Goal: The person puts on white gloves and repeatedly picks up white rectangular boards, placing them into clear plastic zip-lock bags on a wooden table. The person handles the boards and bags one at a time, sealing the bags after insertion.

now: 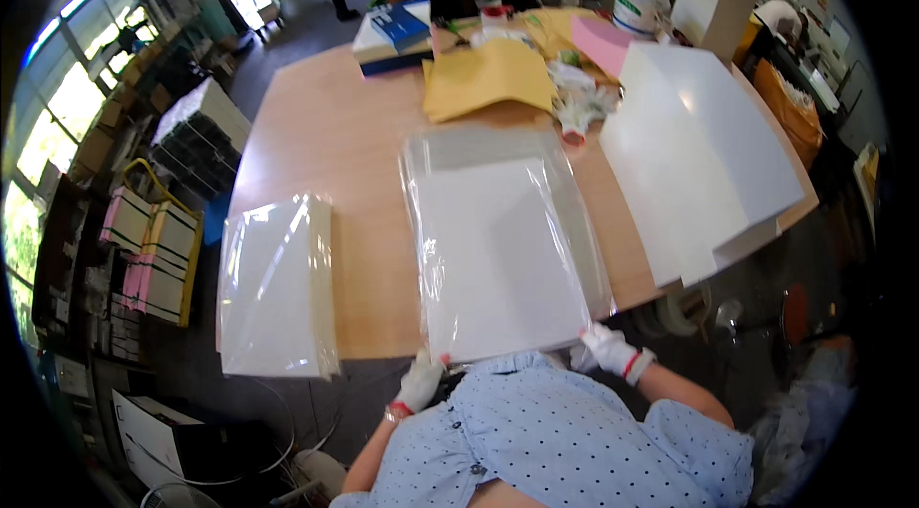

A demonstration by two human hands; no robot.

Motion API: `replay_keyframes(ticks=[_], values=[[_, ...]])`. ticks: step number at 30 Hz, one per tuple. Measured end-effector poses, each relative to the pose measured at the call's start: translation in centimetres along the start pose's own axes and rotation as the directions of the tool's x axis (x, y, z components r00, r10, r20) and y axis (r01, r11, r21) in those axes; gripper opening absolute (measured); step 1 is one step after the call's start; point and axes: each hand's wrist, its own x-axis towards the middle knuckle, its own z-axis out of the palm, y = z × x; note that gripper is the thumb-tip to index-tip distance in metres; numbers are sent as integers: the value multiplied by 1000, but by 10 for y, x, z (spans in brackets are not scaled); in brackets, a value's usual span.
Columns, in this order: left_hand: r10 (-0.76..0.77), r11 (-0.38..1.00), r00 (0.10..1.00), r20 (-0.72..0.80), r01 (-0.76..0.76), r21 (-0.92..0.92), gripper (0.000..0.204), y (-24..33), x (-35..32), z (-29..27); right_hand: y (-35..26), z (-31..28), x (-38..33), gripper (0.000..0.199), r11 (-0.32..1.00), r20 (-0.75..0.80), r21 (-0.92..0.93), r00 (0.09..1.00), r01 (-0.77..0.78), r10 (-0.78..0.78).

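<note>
A white sheet or stack of paper (503, 259) lies in a clear plastic bag (582, 230) at the table's near edge, over what look like more flat clear bags. My left hand (419, 383), in a white glove with a red cuff, has its fingers closed at the bag's near left corner. At the near right corner my right hand (611, 353), gloved alike, pinches the bag's edge. To the left sits a thick plastic-wrapped white stack (273, 290), apart from both hands.
The wooden table (316, 125) carries a large folded white board (699, 163) at right. Brown-yellow paper (488, 82), a blue box (400, 24) and a white bucket (638, 5) stand toward the back. Strapped stacks on a yellow cart (158, 254) are left. Two people are beyond the table.
</note>
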Motion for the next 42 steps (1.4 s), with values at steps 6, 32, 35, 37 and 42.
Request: replay_keyframes(ticks=[6, 32, 35, 37, 42], values=[[-170, 963, 979, 113, 141, 228, 68, -35, 40, 2, 23, -15, 53, 50, 822, -92, -548, 965, 157, -246], [-150, 691, 962, 230, 268, -672, 38, -107, -27, 31, -11, 181, -23, 10, 371, 122, -545, 508, 752, -852], [-227, 544, 929, 292, 370, -754, 37, -136, -25, 39, 0, 247, -16, 12, 322, 169, -645, 540, 693, -824], [-280, 549, 925, 256, 373, -748, 36, -151, -21, 42, 3, 259, -15, 12, 302, 215, -695, 590, 652, -779], [-289, 489, 941, 178, 305, -817, 32, -166, -5, 54, 11, 261, -7, 13, 113, 487, -758, 672, 642, -558]])
